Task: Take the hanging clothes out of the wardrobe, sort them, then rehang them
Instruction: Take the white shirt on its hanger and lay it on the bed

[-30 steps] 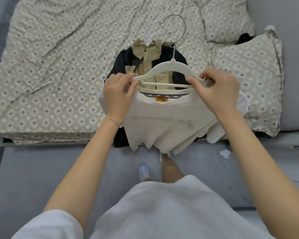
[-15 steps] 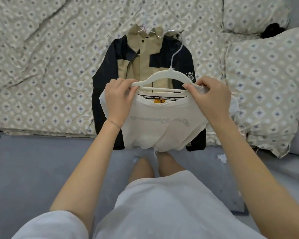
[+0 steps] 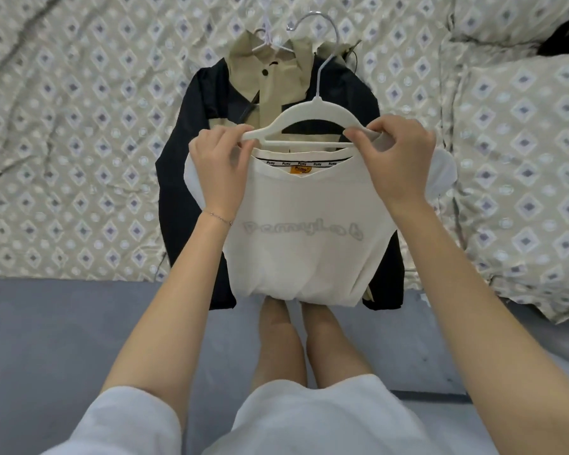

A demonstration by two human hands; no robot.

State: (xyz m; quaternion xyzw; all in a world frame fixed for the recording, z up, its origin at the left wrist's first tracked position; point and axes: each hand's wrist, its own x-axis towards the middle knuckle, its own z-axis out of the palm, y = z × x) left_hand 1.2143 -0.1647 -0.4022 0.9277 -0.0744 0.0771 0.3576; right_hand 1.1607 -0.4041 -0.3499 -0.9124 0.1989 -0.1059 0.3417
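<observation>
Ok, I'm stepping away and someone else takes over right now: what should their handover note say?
Left grip pinches the white hanger at its left end, along with the cream T-shirt at the shoulder; right grip pinches the right end.
The T-shirt is held above the black-and-tan jacket, which lies flat on the bed.
Done: both garments are out at the bed.
Left: finish sorting, rehang both.

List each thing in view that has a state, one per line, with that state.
white hanger, held up by both ends, hook pointing away
cream T-shirt, hanging from the hands, collar below the hanger's bar
left hand, gripping the hanger's left end
right hand, pinching the hanger's right end
black and tan jacket, lying flat on the bed, hem over its edge
</observation>
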